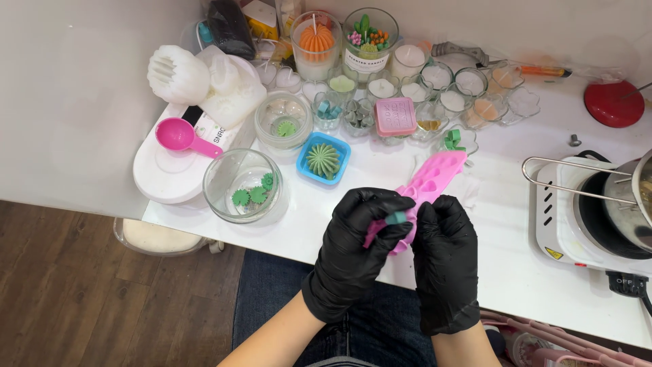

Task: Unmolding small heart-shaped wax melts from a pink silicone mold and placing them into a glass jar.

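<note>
Both gloved hands pinching a pink mold, its lower end hidden.

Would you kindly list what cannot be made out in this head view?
- Pink mould: lower end hidden by the gloved left hand and right hand.
- Pot: cut off by the right edge.
- Teal piece: too small to tell its shape.
</note>
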